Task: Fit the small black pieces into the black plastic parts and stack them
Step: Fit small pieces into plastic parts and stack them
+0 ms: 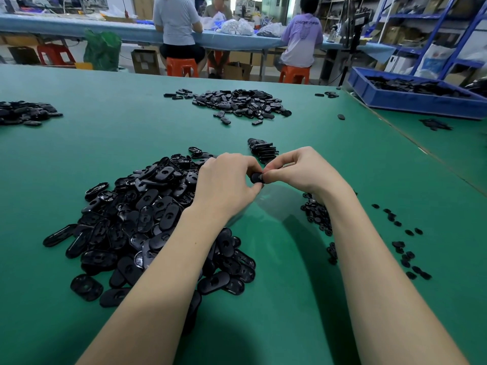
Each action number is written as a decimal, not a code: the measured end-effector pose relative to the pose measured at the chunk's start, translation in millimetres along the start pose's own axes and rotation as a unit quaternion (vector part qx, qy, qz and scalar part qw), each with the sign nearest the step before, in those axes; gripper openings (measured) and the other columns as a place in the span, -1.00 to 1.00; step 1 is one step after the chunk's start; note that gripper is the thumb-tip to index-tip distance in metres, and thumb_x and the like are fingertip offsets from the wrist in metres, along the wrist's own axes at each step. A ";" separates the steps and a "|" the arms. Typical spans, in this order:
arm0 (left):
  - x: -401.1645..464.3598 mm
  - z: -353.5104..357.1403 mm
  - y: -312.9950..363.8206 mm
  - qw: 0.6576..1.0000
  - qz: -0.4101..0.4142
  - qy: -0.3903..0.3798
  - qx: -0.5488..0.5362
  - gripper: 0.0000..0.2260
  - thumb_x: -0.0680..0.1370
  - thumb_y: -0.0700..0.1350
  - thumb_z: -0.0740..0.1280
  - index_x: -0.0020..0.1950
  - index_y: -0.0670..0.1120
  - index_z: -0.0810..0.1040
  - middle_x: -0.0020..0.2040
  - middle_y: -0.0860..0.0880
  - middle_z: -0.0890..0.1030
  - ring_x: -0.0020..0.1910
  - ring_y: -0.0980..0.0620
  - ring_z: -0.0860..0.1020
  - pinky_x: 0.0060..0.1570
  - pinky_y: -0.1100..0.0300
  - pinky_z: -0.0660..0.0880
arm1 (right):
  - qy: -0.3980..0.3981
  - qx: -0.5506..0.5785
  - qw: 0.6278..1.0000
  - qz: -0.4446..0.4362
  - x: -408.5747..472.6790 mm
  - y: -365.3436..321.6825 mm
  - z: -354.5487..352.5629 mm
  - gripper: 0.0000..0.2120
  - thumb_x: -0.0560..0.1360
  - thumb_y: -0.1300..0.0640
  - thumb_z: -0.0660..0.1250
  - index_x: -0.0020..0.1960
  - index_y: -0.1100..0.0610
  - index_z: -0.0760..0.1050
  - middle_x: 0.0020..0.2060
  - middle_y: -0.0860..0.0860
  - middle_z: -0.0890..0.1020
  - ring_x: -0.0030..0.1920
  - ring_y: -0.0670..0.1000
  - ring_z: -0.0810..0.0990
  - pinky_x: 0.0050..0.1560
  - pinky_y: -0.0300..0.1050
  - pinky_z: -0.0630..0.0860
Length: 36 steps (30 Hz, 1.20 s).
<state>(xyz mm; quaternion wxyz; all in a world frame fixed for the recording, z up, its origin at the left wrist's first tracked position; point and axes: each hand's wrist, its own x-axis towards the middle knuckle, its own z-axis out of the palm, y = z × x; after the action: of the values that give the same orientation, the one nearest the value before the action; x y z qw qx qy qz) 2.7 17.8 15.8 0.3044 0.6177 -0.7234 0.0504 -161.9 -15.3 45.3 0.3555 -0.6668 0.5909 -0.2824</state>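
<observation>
A black plastic part [256, 177] is held between both hands above the green table [276, 259]. My left hand [226, 183] grips its left side with curled fingers. My right hand [303, 169] pinches its right end; any small piece there is hidden by the fingertips. A big heap of oval black plastic parts [147, 219] lies under and left of my left forearm. Small black pieces [319, 214] are scattered under and to the right of my right wrist. A short stack of parts [263, 150] stands just beyond my hands.
Another heap of black parts [237, 102] lies farther back at centre, and one more [23, 113] at the far left edge. A blue bin [411, 97] of parts sits at the back right. People sit on orange stools at a far bench.
</observation>
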 end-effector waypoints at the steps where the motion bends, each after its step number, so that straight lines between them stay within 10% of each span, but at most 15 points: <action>1: -0.2 -0.2 0.5 1.000 -0.003 0.001 -0.001 -0.84 0.46 0.13 0.44 0.01 0.18 0.66 -0.09 0.15 0.67 0.01 0.06 0.59 -0.11 0.17 0.29 | 0.002 -0.001 1.000 0.000 -0.3 -0.3 -0.1 -0.88 0.29 -0.02 0.63 -0.24 -0.04 0.72 -0.25 -0.06 0.73 -0.17 -0.08 0.57 -0.22 -0.18 0.41; 15: 0.0 -4.5 1.4 1.000 -0.013 -0.011 0.004 -0.86 0.46 0.17 0.44 0.00 0.24 0.68 -0.21 0.19 0.61 -0.02 0.08 0.58 -0.14 0.19 0.25 | 0.009 -0.039 0.999 0.000 0.3 -1.9 -1.6 -0.93 0.35 0.03 0.59 -0.21 -0.02 0.73 -0.20 0.00 0.74 -0.21 -0.06 0.55 -0.24 -0.20 0.43; 19: 0.1 -3.6 2.4 1.000 -0.007 -0.011 0.018 -0.86 0.46 0.15 0.45 0.00 0.23 0.69 -0.32 0.19 0.44 -0.02 0.05 0.58 -0.14 0.19 0.25 | 0.006 -0.055 0.998 0.005 1.3 -2.1 -0.5 -0.91 0.33 0.00 0.60 -0.25 -0.06 0.71 -0.44 -0.20 0.62 -0.30 -0.14 0.52 -0.35 -0.26 0.38; 29: 0.6 -0.6 7.3 0.999 0.020 0.019 0.046 -0.86 0.50 0.13 0.42 0.03 0.21 0.68 -0.13 0.10 0.65 -0.02 0.00 0.55 -0.13 0.15 0.25 | 0.023 -0.069 0.997 0.023 2.9 -3.4 1.1 -0.84 0.34 0.00 0.60 -0.13 -0.11 0.64 -0.15 -0.22 0.58 -0.16 -0.25 0.51 -0.28 -0.21 0.37; 36: 0.7 0.5 7.1 0.999 0.033 0.018 0.031 -0.84 0.51 0.15 0.41 0.07 0.21 0.66 -0.09 0.14 0.66 0.03 0.05 0.54 -0.11 0.17 0.23 | 0.023 -0.038 0.998 0.041 0.4 1.9 -6.7 -0.72 0.27 -0.15 0.64 -0.12 -0.08 0.67 -0.30 -0.18 0.55 -0.34 -0.18 0.46 -0.39 -0.24 0.31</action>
<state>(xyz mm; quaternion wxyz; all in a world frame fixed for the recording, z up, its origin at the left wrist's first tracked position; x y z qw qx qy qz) -4.1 18.6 17.9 0.2959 0.6020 -0.7357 0.0936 -168.3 -16.7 47.7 0.3275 -0.6487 0.6359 -0.2600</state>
